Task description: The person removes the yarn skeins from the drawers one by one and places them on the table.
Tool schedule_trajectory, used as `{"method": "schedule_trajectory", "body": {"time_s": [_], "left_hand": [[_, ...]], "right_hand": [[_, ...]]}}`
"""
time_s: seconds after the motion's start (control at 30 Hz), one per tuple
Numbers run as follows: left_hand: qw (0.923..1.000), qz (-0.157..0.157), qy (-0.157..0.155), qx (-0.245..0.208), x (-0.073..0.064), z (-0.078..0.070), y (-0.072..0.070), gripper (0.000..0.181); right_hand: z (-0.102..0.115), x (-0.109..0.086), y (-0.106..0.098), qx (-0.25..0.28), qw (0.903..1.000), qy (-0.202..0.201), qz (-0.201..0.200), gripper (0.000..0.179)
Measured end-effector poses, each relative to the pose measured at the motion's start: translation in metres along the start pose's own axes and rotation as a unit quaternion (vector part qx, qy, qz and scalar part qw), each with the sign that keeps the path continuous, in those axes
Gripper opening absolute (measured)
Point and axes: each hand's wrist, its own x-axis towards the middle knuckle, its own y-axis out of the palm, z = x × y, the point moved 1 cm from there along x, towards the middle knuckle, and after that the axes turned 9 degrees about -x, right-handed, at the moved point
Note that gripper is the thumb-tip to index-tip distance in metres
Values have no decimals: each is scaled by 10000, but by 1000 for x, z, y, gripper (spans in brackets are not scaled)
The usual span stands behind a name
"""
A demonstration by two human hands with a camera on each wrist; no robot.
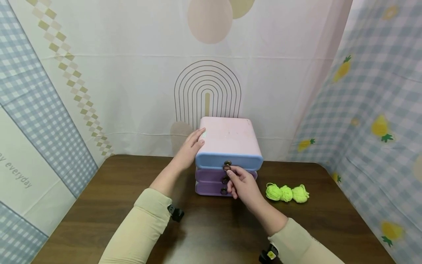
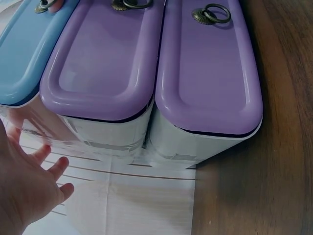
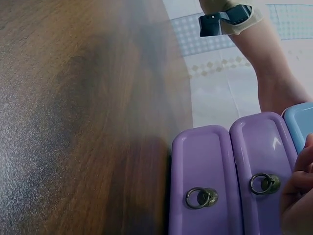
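Observation:
A small three-drawer box (image 1: 227, 135) with a pale pink top stands near the back of the table. Its top drawer front (image 1: 211, 161) is blue, and the two lower drawer fronts (image 2: 210, 63) are purple, each with a bronze ring pull (image 3: 196, 198). My left hand (image 1: 188, 149) rests against the left side of the box, fingers extended along its upper edge. With thumb and forefinger, my right hand (image 1: 243, 184) pinches the top drawer's ring pull (image 1: 227, 167). The blue drawer front appears flush with the box.
Several bright green yarn balls (image 1: 286, 193) lie in a row on the dark wooden table (image 1: 204, 234), to the right of the box. A printed cloth (image 1: 132, 91) hangs behind, and a checked cloth (image 1: 362, 110) hangs at the right.

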Motion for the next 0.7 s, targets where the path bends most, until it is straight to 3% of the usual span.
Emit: {"method": "schedule_trajectory", "body": {"time_s": [0.27,0.7], "left_hand": [[10000,-18,47,-49,-1,-1,1,53],[9999,-39,74,-120,-1,0,1,54]], "right_hand": [[-8,-5,-2,-301,9994,99,155,30],[-41,-18,-12,-826,9954,139,462,32]]}}
